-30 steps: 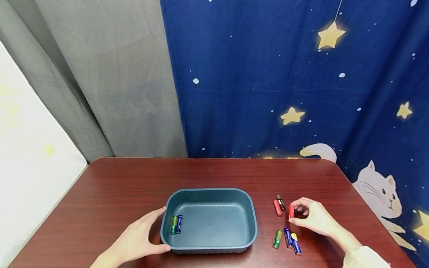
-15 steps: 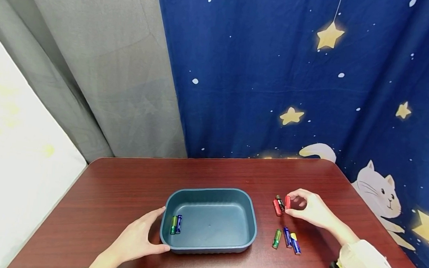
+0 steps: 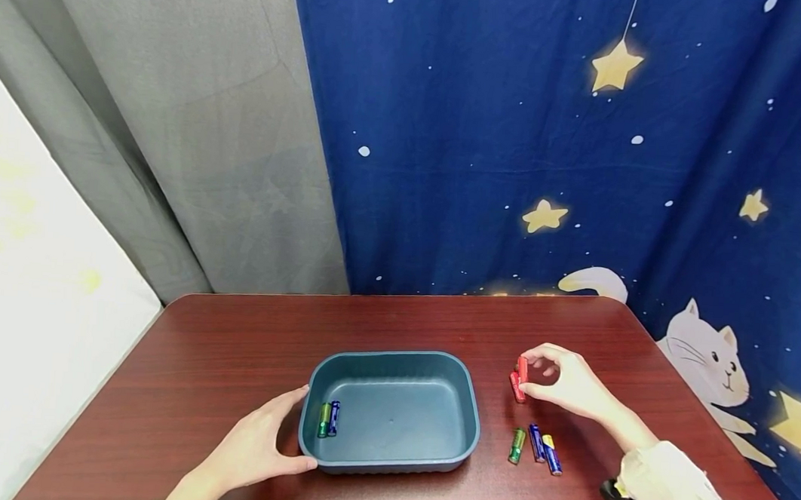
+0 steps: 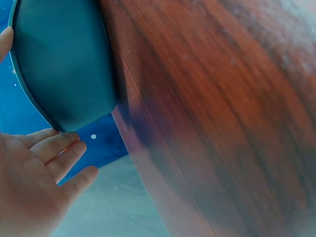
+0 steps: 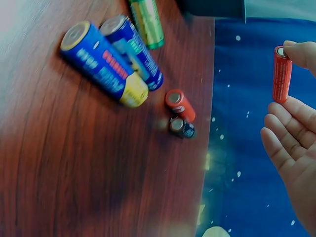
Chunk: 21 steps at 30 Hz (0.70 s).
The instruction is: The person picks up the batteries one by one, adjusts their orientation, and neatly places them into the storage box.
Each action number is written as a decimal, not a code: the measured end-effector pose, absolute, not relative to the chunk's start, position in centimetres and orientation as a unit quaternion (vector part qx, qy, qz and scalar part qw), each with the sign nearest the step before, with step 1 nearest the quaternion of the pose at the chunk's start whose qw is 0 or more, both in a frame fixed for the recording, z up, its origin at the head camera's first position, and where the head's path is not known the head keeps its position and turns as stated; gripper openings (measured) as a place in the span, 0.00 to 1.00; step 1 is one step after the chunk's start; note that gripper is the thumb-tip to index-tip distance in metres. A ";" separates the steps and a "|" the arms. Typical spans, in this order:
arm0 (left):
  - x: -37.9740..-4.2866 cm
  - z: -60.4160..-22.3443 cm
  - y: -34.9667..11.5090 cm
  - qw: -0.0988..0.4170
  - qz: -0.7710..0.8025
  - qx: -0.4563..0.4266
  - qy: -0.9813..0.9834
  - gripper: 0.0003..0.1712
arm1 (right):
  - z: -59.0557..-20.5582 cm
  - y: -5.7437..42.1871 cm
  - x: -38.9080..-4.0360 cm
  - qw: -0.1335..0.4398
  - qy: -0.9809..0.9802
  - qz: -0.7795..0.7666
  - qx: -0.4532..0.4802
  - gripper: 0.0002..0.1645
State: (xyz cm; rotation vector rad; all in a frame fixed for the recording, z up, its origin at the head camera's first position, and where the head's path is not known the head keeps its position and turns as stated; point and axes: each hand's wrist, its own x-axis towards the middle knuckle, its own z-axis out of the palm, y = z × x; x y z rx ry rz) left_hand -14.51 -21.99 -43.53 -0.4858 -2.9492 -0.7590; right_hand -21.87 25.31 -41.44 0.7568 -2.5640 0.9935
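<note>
The red battery (image 3: 523, 368) is in your right hand (image 3: 563, 383), pinched end to end between thumb and fingertip, so your grip is spread just as wide as the battery is long. It sits right of the tray (image 3: 398, 416), and from the head view it overlaps the second red battery (image 3: 517, 390). Your right wrist view shows what that angle hides: the two reds are apart, the held one has its flat silver end against your thumb, and your other fingers reach past it without wrapping round. That view also gives you the black battery (image 5: 182, 127) just beside the second red one, mostly covered in the head view. Nearer you on the bench (image 3: 267, 334) lie the green battery (image 3: 516, 446), the blue battery (image 3: 537, 443) and the blue-and-yellow battery (image 3: 553, 455). Your left hand (image 3: 251, 442) is spread along the tray's left end, fingers and thumb touching it well apart, clenched on nothing. Only the head view shows you the green cell (image 3: 324, 420) and dark blue cell (image 3: 333, 419) inside, side by side near that end; your left wrist view sees the tray's outer wall.
</note>
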 end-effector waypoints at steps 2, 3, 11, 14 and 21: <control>-14.5 -43.5 -22.0 0.027 -0.247 -0.156 -0.956 0.56 | -41.3 25.0 -21.8 0.141 -0.888 0.348 0.267 0.24; -14.5 -43.5 -21.9 0.026 -0.248 -0.155 -0.956 0.56 | -41.2 24.8 -21.8 0.140 -0.887 0.348 0.268 0.24; -14.5 -43.4 -21.8 0.027 -0.249 -0.153 -0.956 0.56 | -40.0 23.2 -22.1 0.127 -0.887 0.351 0.272 0.24; -14.5 -43.4 -21.8 0.032 -0.249 -0.158 -0.955 0.56 | -39.6 22.7 -22.2 0.120 -0.886 0.353 0.276 0.24; -14.5 -43.4 -21.9 0.035 -0.247 -0.159 -0.955 0.55 | -39.1 20.6 -22.5 0.104 -0.875 0.370 0.295 0.23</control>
